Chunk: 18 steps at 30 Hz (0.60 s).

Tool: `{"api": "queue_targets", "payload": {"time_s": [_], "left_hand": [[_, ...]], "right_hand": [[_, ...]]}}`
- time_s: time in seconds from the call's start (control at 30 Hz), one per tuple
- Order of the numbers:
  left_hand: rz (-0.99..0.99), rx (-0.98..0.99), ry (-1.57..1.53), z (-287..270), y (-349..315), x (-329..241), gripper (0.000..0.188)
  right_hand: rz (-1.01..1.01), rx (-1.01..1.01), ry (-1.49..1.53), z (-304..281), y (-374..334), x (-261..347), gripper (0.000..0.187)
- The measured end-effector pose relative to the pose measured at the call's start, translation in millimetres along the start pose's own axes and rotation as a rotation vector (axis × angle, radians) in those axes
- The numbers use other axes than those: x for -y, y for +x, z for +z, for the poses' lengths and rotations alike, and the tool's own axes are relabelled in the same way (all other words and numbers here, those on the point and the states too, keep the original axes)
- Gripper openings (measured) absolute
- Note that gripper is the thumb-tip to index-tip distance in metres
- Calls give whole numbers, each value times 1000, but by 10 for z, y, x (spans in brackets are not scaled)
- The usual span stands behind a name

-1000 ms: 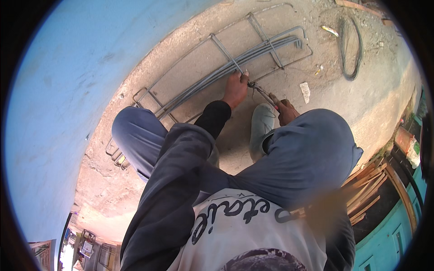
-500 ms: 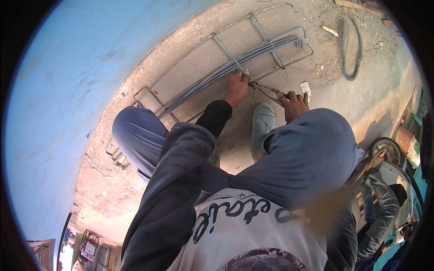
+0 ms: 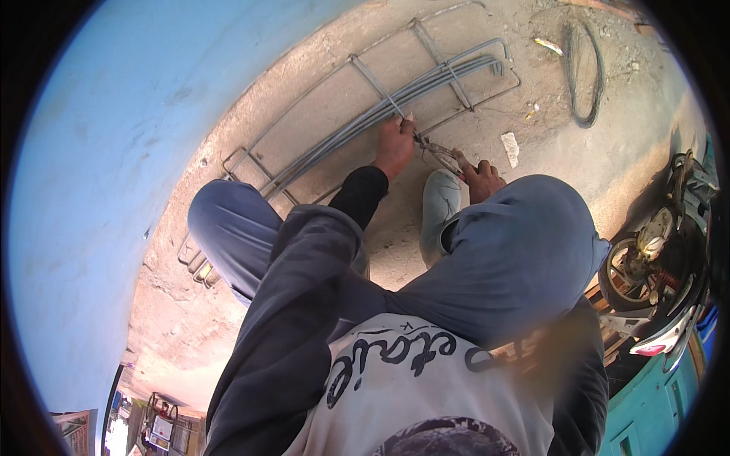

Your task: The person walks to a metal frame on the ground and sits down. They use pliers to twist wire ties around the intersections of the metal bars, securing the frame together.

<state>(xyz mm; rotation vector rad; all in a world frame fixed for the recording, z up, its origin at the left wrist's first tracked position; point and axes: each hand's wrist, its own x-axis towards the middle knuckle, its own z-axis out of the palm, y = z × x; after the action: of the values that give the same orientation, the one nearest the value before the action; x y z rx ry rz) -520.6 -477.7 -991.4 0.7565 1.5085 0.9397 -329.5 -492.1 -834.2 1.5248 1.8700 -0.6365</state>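
Observation:
A long cage of steel reinforcing bars lies on the ground in front of me, with several loose rods running through its middle. My left hand is closed on the near side of the cage, where a cross bar meets it. My right hand grips the handles of a pair of pincers. Their jaws touch or almost touch the cage corner just right of my left fingers. Thin tie wire hangs around the pincers; its ends are hard to make out. My right shoe stands just below them.
A coil of wire lies on the ground at the far right. Near my right hand is a pale flat scrap. A blue wall rises along the left. A motorbike is at the right, beside a turquoise door.
My right hand has drawn slightly left with the pincers' handles, which are closer together. My left hand keeps its hold. At the right, a motorbike with a rider has given way to a different view of a motorbike.

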Motion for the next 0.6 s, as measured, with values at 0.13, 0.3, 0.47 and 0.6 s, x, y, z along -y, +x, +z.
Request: {"api": "queue_targets", "payload": {"time_s": [0.13,0.3,0.47,0.6], "left_hand": [[19,-19,-20,42,35,-50,35],[14,-33,10,41,-4,-100,35],[35,-72,36,73,24,-38,35],[58,-42,35,86,2,-97,34]], "right_hand": [[23,-110,508,1057,253,-322,67],[8,-151,501,1207,265,-342,62],[-6,-129,283,747,141,-175,63],[-40,-110,263,632,74,-163,63]]}}
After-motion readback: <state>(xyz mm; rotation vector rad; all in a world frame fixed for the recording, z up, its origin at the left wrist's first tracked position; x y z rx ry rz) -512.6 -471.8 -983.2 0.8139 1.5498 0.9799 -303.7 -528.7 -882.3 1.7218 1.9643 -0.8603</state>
